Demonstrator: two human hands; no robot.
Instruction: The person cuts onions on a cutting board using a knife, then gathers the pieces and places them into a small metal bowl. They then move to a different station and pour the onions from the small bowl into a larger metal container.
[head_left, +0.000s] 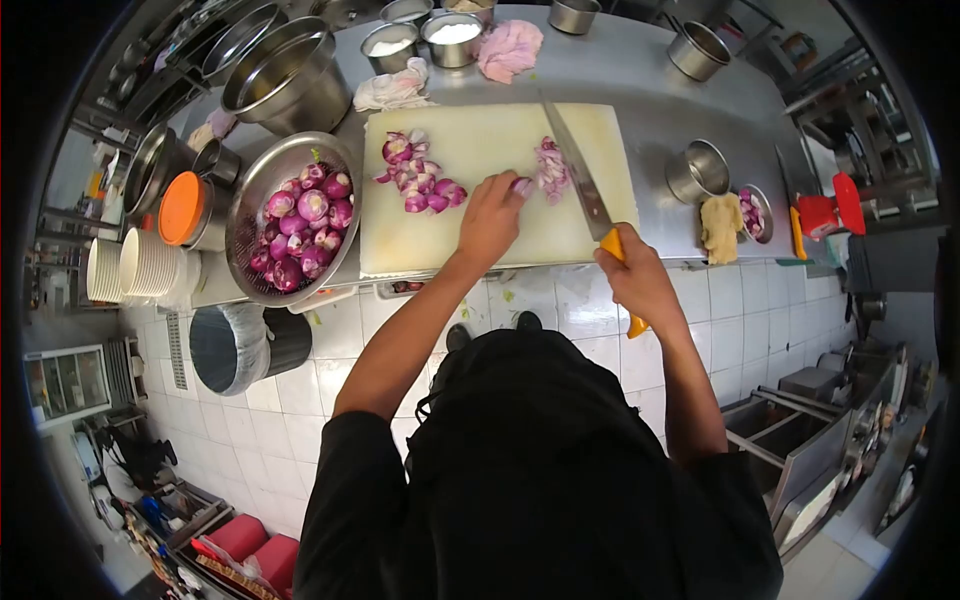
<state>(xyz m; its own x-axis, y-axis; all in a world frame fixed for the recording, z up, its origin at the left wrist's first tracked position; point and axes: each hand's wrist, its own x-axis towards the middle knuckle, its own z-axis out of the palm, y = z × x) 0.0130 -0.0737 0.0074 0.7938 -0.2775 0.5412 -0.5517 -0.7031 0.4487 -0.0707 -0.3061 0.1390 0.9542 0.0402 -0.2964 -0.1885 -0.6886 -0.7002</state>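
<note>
My right hand [632, 268] is wrapped round the yellow handle of a large knife [578, 165], its blade slanting up and left over the cutting board [480, 130]. Beside it, my left hand [493, 215] rests on the board with fingers bent, holding a piece of onion [521, 187] at the fingertips. Chopped onion [551, 170] lies between that hand and the blade. Peeled onion pieces [420, 180] form a group on the board's left part. Left of the board stands a metal colander [243, 225] filled with purple onions [312, 206].
Large steel pots [290, 80] stand behind the colander. Paper bowls [150, 262] and an orange lid [181, 208] are at the left edge. At the right are a steel pot [698, 172], a yellow cloth [721, 228] and an onion bowl [760, 212]. A lined bin [230, 348] stands below.
</note>
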